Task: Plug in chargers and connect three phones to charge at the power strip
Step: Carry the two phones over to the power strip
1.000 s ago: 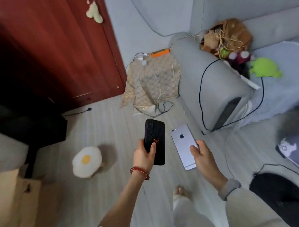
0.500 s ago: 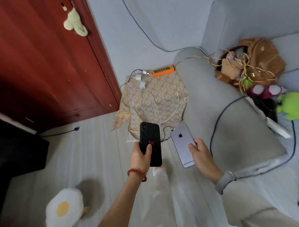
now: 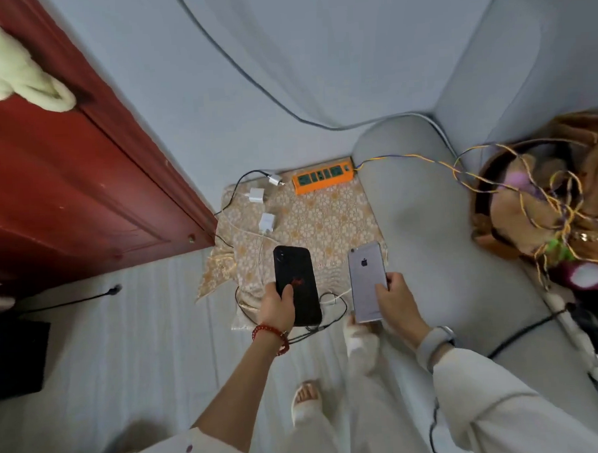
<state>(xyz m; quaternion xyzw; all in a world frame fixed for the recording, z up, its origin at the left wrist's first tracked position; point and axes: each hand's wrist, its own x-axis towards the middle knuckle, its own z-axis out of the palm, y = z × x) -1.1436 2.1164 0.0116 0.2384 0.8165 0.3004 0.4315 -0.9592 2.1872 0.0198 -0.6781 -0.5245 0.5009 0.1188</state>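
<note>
My left hand [image 3: 277,307] grips a black phone [image 3: 297,283] back side up. A silver phone [image 3: 366,281] sits back side up in my right hand [image 3: 396,300]. Both hover above a patterned beige cloth [image 3: 325,221] on the floor. An orange power strip [image 3: 323,179] lies at the cloth's far edge against the wall. Three white charger plugs [image 3: 266,222] lie unplugged on the cloth left of the strip, with white and black cables [image 3: 331,302] trailing toward me. No third phone is in view.
A grey sofa arm [image 3: 427,220] rises right of the cloth, with a bag and tangled yellow cord [image 3: 543,195] on the seat. A red door [image 3: 66,188] stands at the left. A black cable [image 3: 71,301] lies on the floor. My feet [image 3: 306,397] stand near the cloth.
I have walked closer: the cloth, chargers and power strip are now larger and just beneath the two phones. Both hands keep the same hold on their phones.
</note>
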